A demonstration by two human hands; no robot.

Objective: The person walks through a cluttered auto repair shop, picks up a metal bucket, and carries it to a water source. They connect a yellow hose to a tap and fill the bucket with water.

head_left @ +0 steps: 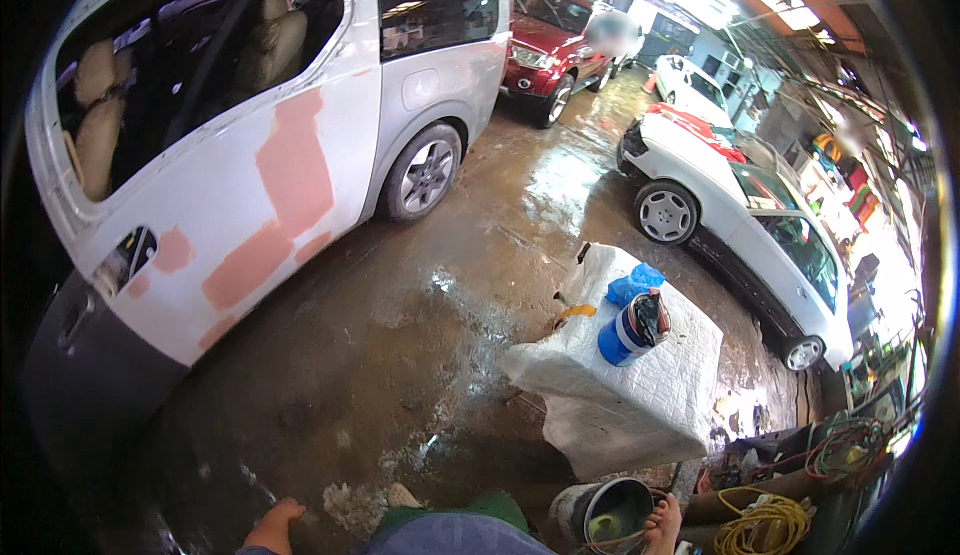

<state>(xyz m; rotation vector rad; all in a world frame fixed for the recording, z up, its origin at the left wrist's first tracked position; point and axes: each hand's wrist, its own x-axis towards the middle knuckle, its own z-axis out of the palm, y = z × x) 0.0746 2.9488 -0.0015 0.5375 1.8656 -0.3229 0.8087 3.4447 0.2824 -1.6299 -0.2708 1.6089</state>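
Observation:
At the lower right my right hand [662, 525] is closed at the side of a bucket [563, 511], with its fingers curled round what looks like the handle. Liquid and something yellow-green [605, 527] show inside the bucket. My left hand [285, 511] hangs low at the left over the wet floor, its fingers loosely apart, and nothing shows in it. Beyond the bucket, a white-covered stand [610, 405] bears a blue and white tin [622, 339] with dark plastic in its mouth. A crumpled blue bag [637, 280] lies beside the tin.
A silver-white van [350, 145] with pinkish filler patches [295, 170] stands at the left. Farther off are a red vehicle [545, 40] and a white car [740, 215]. A coiled yellow hose [765, 525] lies at the lower right. The brown floor [370, 375] is wet.

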